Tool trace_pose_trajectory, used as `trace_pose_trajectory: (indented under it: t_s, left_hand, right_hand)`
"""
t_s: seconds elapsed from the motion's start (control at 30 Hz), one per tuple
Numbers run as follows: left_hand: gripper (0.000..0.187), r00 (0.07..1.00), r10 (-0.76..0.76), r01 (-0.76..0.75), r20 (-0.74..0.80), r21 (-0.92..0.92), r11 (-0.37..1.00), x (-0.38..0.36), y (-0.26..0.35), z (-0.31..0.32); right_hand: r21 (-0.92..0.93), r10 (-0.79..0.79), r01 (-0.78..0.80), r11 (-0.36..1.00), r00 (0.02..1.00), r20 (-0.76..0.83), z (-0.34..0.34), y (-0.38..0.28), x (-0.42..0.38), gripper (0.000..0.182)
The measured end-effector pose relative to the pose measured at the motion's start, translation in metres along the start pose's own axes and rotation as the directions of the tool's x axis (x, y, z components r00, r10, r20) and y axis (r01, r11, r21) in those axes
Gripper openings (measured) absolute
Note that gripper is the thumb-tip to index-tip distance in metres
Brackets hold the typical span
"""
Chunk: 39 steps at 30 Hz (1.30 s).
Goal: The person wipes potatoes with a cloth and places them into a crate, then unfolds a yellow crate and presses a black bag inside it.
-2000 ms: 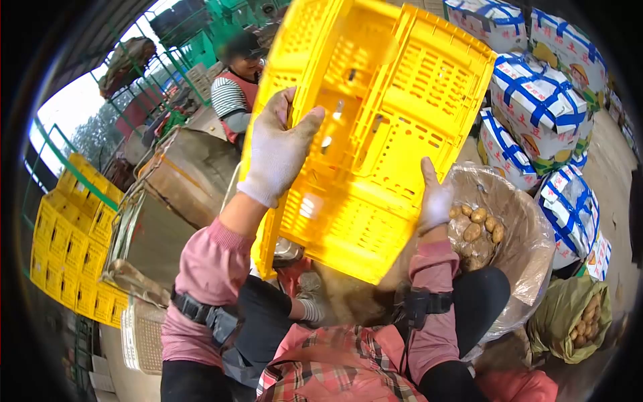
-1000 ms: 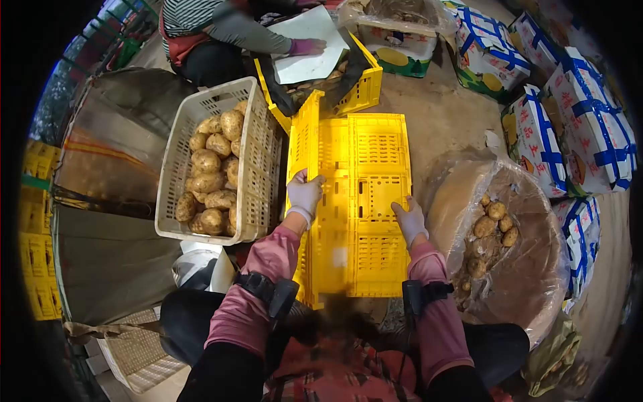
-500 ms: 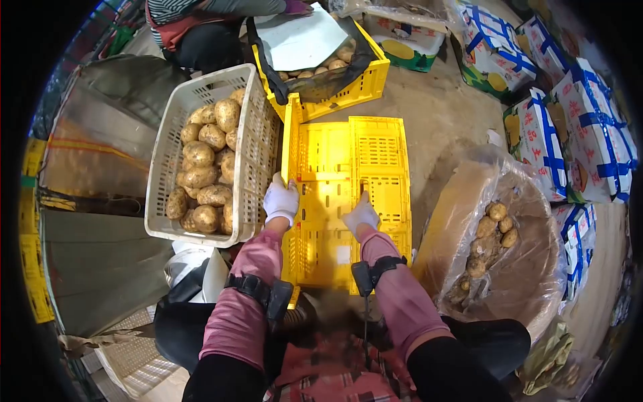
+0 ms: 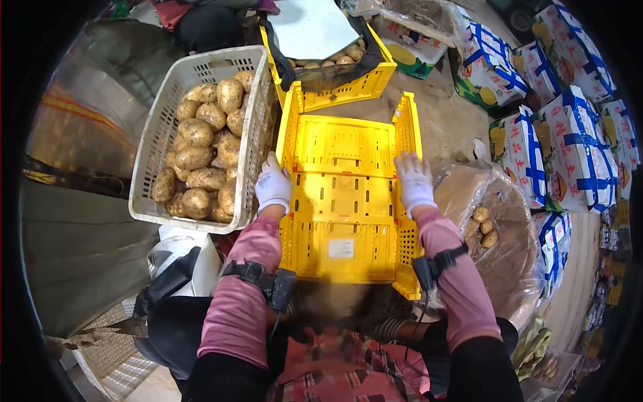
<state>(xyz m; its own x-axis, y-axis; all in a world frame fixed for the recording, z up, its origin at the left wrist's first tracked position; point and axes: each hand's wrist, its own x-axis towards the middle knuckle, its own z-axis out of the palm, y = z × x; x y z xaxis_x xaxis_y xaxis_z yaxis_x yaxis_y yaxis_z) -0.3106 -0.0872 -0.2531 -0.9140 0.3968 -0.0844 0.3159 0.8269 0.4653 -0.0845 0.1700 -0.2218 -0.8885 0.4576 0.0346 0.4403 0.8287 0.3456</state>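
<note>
A yellow folding crate (image 4: 345, 191) lies in front of me, its two long side walls upright and its end panels folded flat. My left hand (image 4: 274, 185), in a white glove, is closed on the upper edge of the left wall (image 4: 287, 134). Over on the other side, my gloved right hand (image 4: 414, 181) rests against the right wall (image 4: 407, 234), fingers extended and apart. A white label (image 4: 341, 248) is stuck on the near panel. Left of the crate stands a pale plastic basket (image 4: 249, 144) of potatoes (image 4: 195, 134).
Beyond the crate is another yellow crate (image 4: 348, 90) with dark lining, potatoes and a white sheet (image 4: 311, 30). A plastic-lined container (image 4: 506, 268) with several potatoes is at right. Printed cartons (image 4: 576, 154) with blue tape stand farther right. Part of another person (image 4: 211, 27) shows at the top.
The crate's right wall has swung up from lying flat to upright. My right hand has moved right along with it; my left hand stays at the left wall.
</note>
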Motion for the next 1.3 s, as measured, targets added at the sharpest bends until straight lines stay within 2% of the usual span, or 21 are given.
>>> trace_pose_trajectory:
  t_s: [0.03, 0.07, 0.17, 0.2, 0.3, 0.37, 0.43, 0.5, 0.6, 0.7, 0.83, 0.87, 0.97, 1.03, 1.1, 1.2, 1.3]
  left_hand:
    - [0.05, 1.0, -0.006, 0.005, 0.02, 0.004, 1.0, 0.003, -0.001, 0.001]
    - [0.049, 0.999, -0.015, 0.014, 0.045, 0.013, 1.0, 0.006, -0.004, 0.001]
    - [0.04, 0.995, -0.037, 0.035, 0.091, 0.021, 0.999, 0.005, -0.003, -0.009]
    - [0.04, 0.994, -0.049, 0.046, 0.102, 0.03, 0.998, 0.006, -0.002, -0.01]
    - [0.041, 0.988, -0.084, 0.078, 0.13, 0.044, 0.996, 0.007, -0.001, -0.011]
    - [0.04, 0.982, -0.109, 0.106, 0.155, 0.027, 0.994, 0.008, 0.0, -0.012]
    - [0.039, 0.979, -0.117, 0.118, 0.168, 0.008, 0.993, 0.008, -0.001, -0.013]
    - [0.039, 0.975, -0.135, 0.136, 0.176, 0.008, 0.991, 0.009, 0.004, -0.017]
    - [0.039, 0.977, -0.138, 0.134, 0.162, 0.03, 0.99, 0.009, -0.001, -0.012]
    - [0.042, 0.975, -0.145, 0.141, 0.17, 0.037, 0.989, 0.011, 0.0, -0.012]
    - [0.043, 0.979, -0.115, 0.118, 0.167, -0.013, 0.993, 0.013, -0.005, -0.012]
    - [0.043, 0.983, -0.101, 0.106, 0.15, -0.021, 0.994, 0.016, -0.012, -0.009]
    - [0.043, 0.978, -0.124, 0.124, 0.167, 0.006, 0.992, 0.012, -0.006, -0.011]
    - [0.044, 0.984, -0.108, 0.103, 0.144, 0.041, 0.994, 0.009, -0.002, -0.009]
    - [0.044, 0.984, -0.111, 0.1, 0.137, 0.081, 0.992, 0.007, -0.003, -0.003]
    - [0.044, 0.984, -0.107, 0.091, 0.141, 0.117, 0.989, 0.009, 0.002, -0.007]
    - [0.046, 0.991, -0.064, 0.055, 0.121, 0.077, 0.996, 0.006, 0.0, -0.002]
  right_hand:
    - [-0.046, -0.073, 0.088, 0.995, 0.965, 0.253, -0.001, 0.0, 0.011, 0.036]
    - [-0.064, -0.131, 0.186, 0.98, 0.858, 0.497, -0.002, -0.002, 0.019, 0.037]
    - [-0.061, -0.044, 0.12, 0.991, 0.716, 0.696, -0.024, -0.004, 0.053, 0.037]
    - [-0.08, -0.038, 0.11, 0.991, 0.789, 0.613, 0.001, -0.009, 0.064, 0.037]
    - [-0.099, -0.109, 0.172, 0.98, 0.883, 0.456, 0.004, -0.044, 0.095, 0.038]
    - [0.343, -0.247, 0.077, 0.936, 0.839, 0.485, 0.042, -0.072, 0.106, 0.044]
    - [0.432, -0.198, -0.026, 0.901, 0.863, 0.464, 0.067, -0.111, 0.106, 0.043]
    - [0.498, -0.143, -0.031, 0.867, 0.941, 0.308, 0.104, -0.141, 0.089, 0.045]
    - [0.486, -0.065, -0.072, 0.871, 0.964, 0.258, 0.105, -0.141, 0.077, 0.042]
    - [0.476, -0.184, -0.079, 0.876, 0.857, 0.481, 0.091, -0.122, 0.107, 0.04]
    - [0.481, -0.244, 0.121, 0.868, 0.949, 0.2, 0.087, -0.111, 0.098, 0.036]
    - [0.43, -0.27, 0.178, 0.885, 0.949, 0.163, 0.086, -0.108, 0.103, 0.036]
    - [0.411, -0.191, 0.143, 0.9, 0.978, 0.079, 0.054, -0.078, 0.143, 0.034]
    - [0.498, -0.027, 0.136, 0.856, 0.975, -0.221, 0.048, -0.055, 0.183, 0.03]
    - [0.518, 0.143, -0.006, 0.855, 0.964, -0.224, 0.035, -0.039, 0.223, 0.029]
    - [0.491, 0.197, -0.149, 0.858, 0.979, -0.049, 0.022, -0.035, 0.258, 0.033]
    - [0.503, 0.27, -0.105, 0.858, 0.925, -0.268, 0.041, -0.046, 0.241, 0.036]
